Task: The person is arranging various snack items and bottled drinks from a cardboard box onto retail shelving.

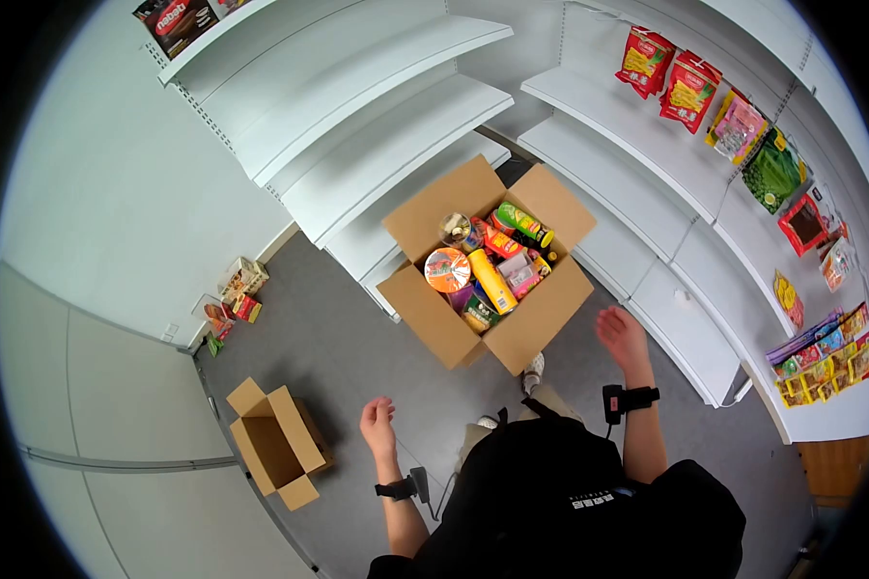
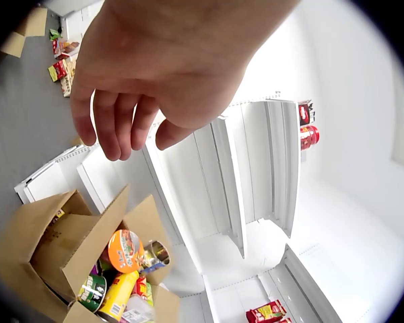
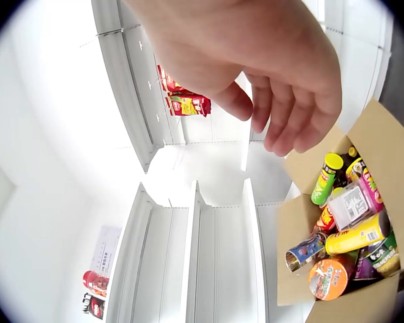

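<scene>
An open cardboard box (image 1: 433,318) full of packaged food stands on the floor by the shelves. Inside are a yellow canister (image 1: 492,281), a green canister (image 1: 525,223) and an orange-lidded tub (image 1: 448,270). The left hand (image 1: 378,425) is below and left of the box, fingers loosely bent, holding nothing. The right hand (image 1: 624,340) is to the right of the box, also holding nothing. In the wrist views, the left hand (image 2: 155,74) and right hand (image 3: 269,74) hang in the air with relaxed fingers, apart from the box.
A smaller empty box (image 1: 272,446) stands open on the floor at lower left. Several packages (image 1: 244,280) lie by the left wall. White shelves (image 1: 386,106) rise behind the full box; snack bags (image 1: 690,92) hang at the right, above a display of small packets (image 1: 826,357).
</scene>
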A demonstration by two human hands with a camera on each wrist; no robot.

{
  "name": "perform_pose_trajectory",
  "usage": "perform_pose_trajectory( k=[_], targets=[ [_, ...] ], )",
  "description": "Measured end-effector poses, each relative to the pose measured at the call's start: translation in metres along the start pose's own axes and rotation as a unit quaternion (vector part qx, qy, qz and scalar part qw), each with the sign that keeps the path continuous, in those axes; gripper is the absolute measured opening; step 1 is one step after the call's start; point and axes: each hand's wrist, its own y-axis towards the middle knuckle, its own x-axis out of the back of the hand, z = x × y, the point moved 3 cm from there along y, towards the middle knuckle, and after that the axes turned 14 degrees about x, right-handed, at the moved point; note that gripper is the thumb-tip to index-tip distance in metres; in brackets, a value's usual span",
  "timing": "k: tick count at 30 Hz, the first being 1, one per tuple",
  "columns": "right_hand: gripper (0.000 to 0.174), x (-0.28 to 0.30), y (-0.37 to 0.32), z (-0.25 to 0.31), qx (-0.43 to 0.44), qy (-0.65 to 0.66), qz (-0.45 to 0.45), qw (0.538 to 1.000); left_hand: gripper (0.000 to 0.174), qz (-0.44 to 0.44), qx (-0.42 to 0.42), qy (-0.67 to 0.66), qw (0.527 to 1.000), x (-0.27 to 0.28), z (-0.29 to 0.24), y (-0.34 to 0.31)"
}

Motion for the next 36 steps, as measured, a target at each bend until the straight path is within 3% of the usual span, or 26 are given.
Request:
perform_pose_trajectory(
  k=[6,11,17,20,25,28,29,34,36],
  targets=[
    [0.019,0.040,0.048,0.002,-0.021,0.011,-0.036,0.999,0.020,0.057,0.005,0.045,0.997,-0.084,0.004,0.036],
    [0.018,0.040,0.105,0.001,-0.052,0.049,-0.032,0.997,0.026,0.110,0.003,0.098,0.989,-0.173,-0.013,0.071],
    [0.017,0.030,0.178,0.025,-0.053,0.031,-0.026,0.998,0.048,0.135,-0.050,0.252,0.957,-0.275,-0.057,0.120],
    [0.017,0.033,0.212,0.036,-0.051,0.010,-0.018,0.999,0.057,0.140,-0.025,0.281,0.949,-0.317,-0.065,0.154],
    [0.017,0.035,0.246,0.051,-0.052,-0.034,-0.017,0.998,0.068,0.128,-0.011,0.278,0.952,-0.358,-0.038,0.224],
    [0.016,0.036,0.257,0.056,-0.059,-0.043,-0.016,0.997,0.068,0.084,-0.058,0.361,0.927,-0.372,-0.026,0.257],
    [0.016,0.037,0.258,0.057,-0.058,-0.043,-0.017,0.997,0.069,0.073,-0.125,0.362,0.921,-0.372,-0.007,0.280],
    [0.017,0.045,0.257,0.062,-0.056,-0.041,-0.038,0.997,0.061,0.074,-0.108,0.409,0.903,-0.389,-0.025,0.278],
    [0.017,0.047,0.253,0.063,-0.056,-0.058,-0.048,0.996,0.055,0.106,-0.044,0.386,0.915,-0.395,-0.024,0.284]
  ],
)
